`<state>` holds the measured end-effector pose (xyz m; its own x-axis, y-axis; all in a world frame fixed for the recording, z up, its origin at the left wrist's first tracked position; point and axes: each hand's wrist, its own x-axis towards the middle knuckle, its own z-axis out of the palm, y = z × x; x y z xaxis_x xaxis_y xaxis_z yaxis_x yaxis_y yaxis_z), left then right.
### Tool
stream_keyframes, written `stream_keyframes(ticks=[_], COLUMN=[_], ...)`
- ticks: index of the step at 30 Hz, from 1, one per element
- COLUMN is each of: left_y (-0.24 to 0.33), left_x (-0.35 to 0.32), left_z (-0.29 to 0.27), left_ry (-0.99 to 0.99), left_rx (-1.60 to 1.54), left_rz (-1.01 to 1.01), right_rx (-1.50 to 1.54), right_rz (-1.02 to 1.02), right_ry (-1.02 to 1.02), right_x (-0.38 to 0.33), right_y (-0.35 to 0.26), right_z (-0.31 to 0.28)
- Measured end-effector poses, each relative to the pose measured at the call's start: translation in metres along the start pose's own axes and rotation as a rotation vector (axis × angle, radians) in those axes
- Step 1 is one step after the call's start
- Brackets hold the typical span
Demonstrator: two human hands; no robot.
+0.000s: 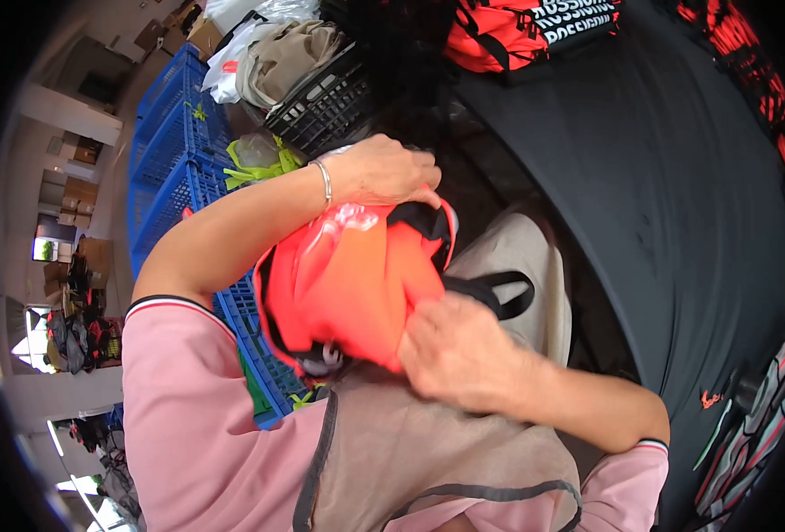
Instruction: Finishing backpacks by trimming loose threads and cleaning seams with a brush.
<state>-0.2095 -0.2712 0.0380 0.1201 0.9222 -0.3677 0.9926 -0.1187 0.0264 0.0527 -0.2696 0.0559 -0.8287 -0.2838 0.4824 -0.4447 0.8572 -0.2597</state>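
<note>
A bright orange-red fabric bag (348,284) with black trim lies bunched over my lap, on a beige apron (463,434). My left hand (383,170), with a bracelet at its wrist, is closed on the bag's far edge, by a black lining. The fingers of my right hand (463,350) are closed on the bag's near right side and slightly blurred. Just beyond that hand, a black strap loop (507,293) sticks out to the right over the apron. The inside of the bag is mostly hidden.
Blue plastic crates (175,142) stand at my left, with yellow-green ties (268,164) near them. A black crate (321,102) holding beige cloth is beyond. A black-covered table (640,177) runs along my right, bearing red bags (507,35) and grey strips with red lines (756,426).
</note>
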Motion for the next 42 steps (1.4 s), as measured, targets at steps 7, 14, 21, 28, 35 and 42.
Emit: stream_keyframes(ticks=[7,14,21,28,35,42], left_y=[-0.127,-0.237,-0.125,-0.032,0.059,-0.041], left_x=[-0.044,-0.127,-0.072,-0.126,-0.092,-0.105], left_z=[0.041,0.033,0.129,0.119,0.142,0.156], left_ry=[0.137,0.669,0.631,0.456,0.257,0.64], left_rx=[0.098,0.681,-0.144,-1.23,-1.814,-0.063], left_rz=[-0.248,-0.453,-0.558,-1.092,-0.791,-0.767], right_rx=[0.082,-0.319,-0.227,0.051,0.078,0.12], right_rz=[0.021,-0.037,0.257,0.613,0.64,0.564], right_ry=[0.028,0.104,-0.052,0.314,0.313,0.283], right_x=[-0.024,-0.049,-0.103,-0.103,-0.098,-0.105], right_y=[-0.02,-0.024,-0.007,0.004,-0.005,-0.014], right_z=[-0.056,-0.091,-0.084,-0.078,-0.069,-0.058])
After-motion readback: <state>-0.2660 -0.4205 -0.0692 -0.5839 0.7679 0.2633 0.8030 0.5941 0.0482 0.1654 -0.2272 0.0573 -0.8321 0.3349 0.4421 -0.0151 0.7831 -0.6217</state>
